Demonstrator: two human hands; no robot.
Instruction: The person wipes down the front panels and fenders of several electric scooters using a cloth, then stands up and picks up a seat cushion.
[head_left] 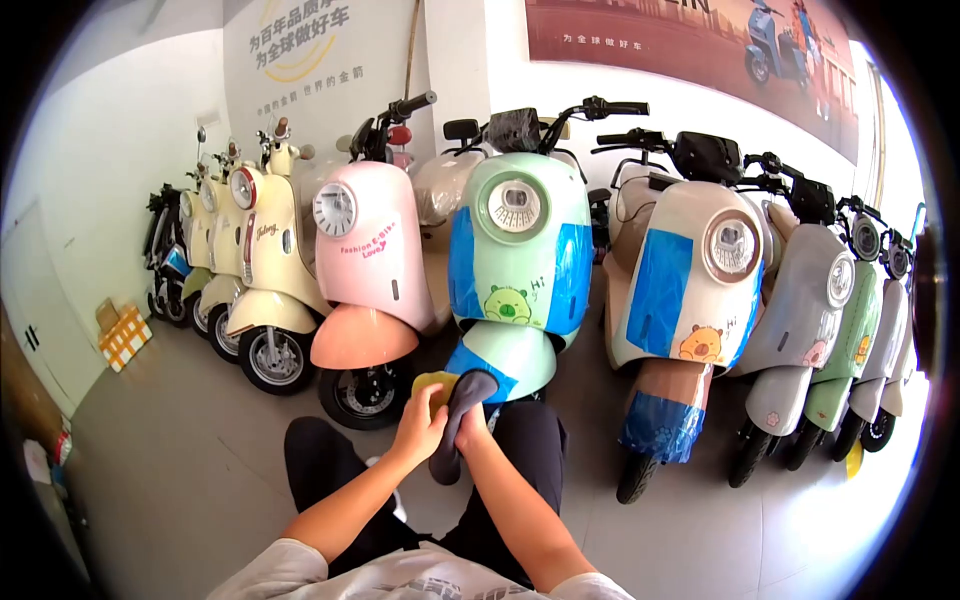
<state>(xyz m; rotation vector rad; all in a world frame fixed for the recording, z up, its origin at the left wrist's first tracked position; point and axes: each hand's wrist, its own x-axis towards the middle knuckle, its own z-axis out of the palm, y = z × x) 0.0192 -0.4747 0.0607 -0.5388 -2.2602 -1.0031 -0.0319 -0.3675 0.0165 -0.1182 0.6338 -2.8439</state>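
I sit low in front of a mint-green scooter (500, 270) with blue film on its front panel and fender. My left hand (420, 428) is closed on a yellow cloth or sponge (433, 382); which of the two I cannot tell. In my right hand (472, 430) is a dark grey cloth (462, 405), bunched up, with one end hanging down. Both hands are close together, just before the scooter's front fender (527, 352). The grey cloth overlaps the fender in view, and contact cannot be told. Some fingers are hidden behind the cloths.
A pink scooter (372, 235) stands close on the left, with several cream ones (275, 235) beyond. To the right is a beige scooter (665, 285) with blue film, then a grey one (800, 290) and several more. An orange-checked box (127, 337) lies by the left wall.
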